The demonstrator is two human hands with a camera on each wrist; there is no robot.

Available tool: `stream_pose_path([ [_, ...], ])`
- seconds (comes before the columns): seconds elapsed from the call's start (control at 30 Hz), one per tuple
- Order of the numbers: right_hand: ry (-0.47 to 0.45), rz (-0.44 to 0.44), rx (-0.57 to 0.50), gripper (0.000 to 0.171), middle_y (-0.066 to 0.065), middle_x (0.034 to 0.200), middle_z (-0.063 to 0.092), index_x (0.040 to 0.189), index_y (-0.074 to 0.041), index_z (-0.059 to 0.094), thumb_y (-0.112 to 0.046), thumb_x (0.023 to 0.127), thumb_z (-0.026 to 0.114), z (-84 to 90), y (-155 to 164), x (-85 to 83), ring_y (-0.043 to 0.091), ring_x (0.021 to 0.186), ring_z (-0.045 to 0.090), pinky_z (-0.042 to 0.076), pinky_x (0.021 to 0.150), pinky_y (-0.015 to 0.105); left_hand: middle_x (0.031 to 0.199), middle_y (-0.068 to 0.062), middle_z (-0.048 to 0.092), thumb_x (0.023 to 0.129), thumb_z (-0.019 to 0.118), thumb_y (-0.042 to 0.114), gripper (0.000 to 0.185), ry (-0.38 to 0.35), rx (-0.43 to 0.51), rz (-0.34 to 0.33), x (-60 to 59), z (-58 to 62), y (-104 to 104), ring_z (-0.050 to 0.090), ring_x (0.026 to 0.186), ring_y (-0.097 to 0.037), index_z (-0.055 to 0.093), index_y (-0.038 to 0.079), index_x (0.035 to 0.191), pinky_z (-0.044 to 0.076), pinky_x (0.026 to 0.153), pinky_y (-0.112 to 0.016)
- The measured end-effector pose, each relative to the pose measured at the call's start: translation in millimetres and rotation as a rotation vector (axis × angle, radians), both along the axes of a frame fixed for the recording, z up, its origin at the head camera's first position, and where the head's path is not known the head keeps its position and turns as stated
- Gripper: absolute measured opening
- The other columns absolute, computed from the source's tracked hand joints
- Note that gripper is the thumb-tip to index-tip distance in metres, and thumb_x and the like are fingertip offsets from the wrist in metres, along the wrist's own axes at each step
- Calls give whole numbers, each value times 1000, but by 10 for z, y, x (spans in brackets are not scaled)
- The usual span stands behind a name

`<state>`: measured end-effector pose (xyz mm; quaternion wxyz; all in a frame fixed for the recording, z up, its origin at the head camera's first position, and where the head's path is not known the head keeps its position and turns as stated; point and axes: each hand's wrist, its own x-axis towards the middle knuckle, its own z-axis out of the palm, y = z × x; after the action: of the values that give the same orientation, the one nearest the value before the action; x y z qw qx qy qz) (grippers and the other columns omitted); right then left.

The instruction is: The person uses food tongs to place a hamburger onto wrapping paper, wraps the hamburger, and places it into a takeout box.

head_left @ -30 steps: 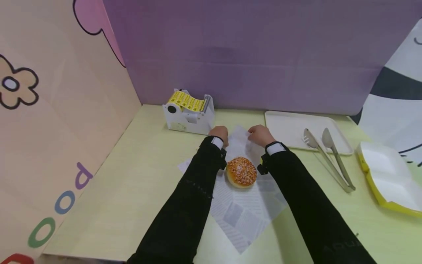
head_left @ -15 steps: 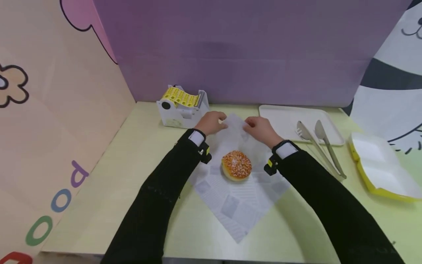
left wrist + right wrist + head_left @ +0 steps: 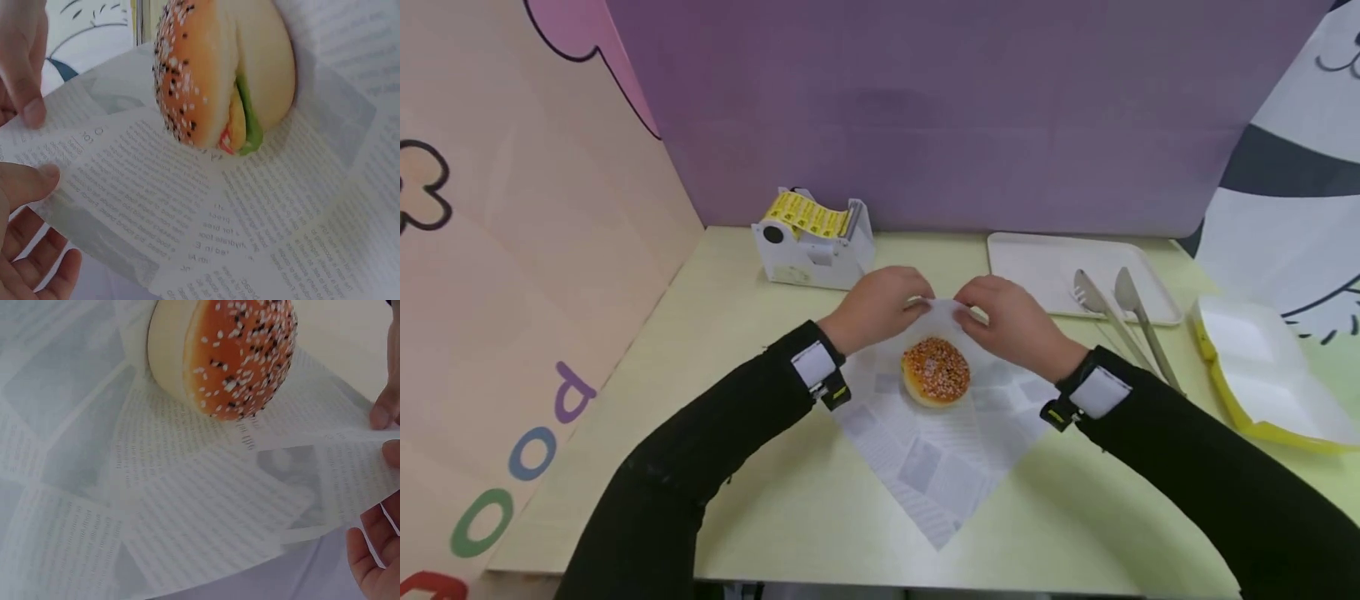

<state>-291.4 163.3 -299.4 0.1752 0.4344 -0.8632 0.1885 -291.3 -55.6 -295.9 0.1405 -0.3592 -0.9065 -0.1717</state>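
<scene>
Right now both of my grips are narrowed to a pinch on the same sheet of newsprint-patterned paper (image 3: 940, 475). My left grip (image 3: 880, 307) has the left side of its far end, thumb on top and fingers beneath the edge. My right grip (image 3: 1013, 323) pinches the right side in the same fashion, just beside the other.

Between my forearms, a sesame-topped bun (image 3: 936, 372) sits on the paper, near the pinched end yet apart from my fingers. The left wrist view shows its side split around a green filling (image 3: 247, 119), with yellow and red bits next to it.

Beyond my left grip stands a white dispenser (image 3: 816, 262) carrying a roll of yellow labels (image 3: 808, 217). Past my right one lies a white tray (image 3: 1037, 279), with metal tongs (image 3: 1141, 315) leaning over its near edge onto the pale tabletop (image 3: 805, 517). Farther right, a yellow-and-white box (image 3: 1273, 367) lies open. A purple panel (image 3: 880, 142) rises behind everything.
</scene>
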Motion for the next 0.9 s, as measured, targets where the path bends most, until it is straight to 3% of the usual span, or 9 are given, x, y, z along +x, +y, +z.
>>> stream_pose_path([
  [0.2,209,171,73,15,6,88,65,90,-5,68,0,79,76,-123,26,220,23,81,61,50,72,39,96,-1,70,86,70,3,10,177,-88,-176,219,-129,40,63,90,-16,73,9,93,50,80,-25],
  [0.37,303,256,135,23,3,88,62,88,-8,65,0,73,80,-330,67,371,20,79,59,48,71,37,94,1,69,85,68,0,14,181,-124,-280,363,-315,41,62,87,-16,73,12,90,49,77,-25],
  [0.57,323,284,206,23,3,89,62,89,-8,64,-4,74,81,-518,57,431,19,81,58,49,71,33,104,1,69,85,74,15,12,120,-201,-287,403,-436,45,61,97,-17,74,14,96,49,84,-28],
  [0.73,372,299,266,22,5,90,63,91,-6,66,-6,75,81,-581,68,437,19,83,59,51,73,32,121,-2,65,82,73,44,31,42,-265,-246,382,-366,53,55,116,-20,74,19,101,45,96,-38],
  [0.9,371,288,288,25,7,92,63,95,-4,68,-5,75,82,-600,91,441,21,87,61,53,82,35,124,-4,63,84,74,38,33,-27,-236,-226,307,-304,120,55,117,-18,71,15,108,45,98,-33],
])
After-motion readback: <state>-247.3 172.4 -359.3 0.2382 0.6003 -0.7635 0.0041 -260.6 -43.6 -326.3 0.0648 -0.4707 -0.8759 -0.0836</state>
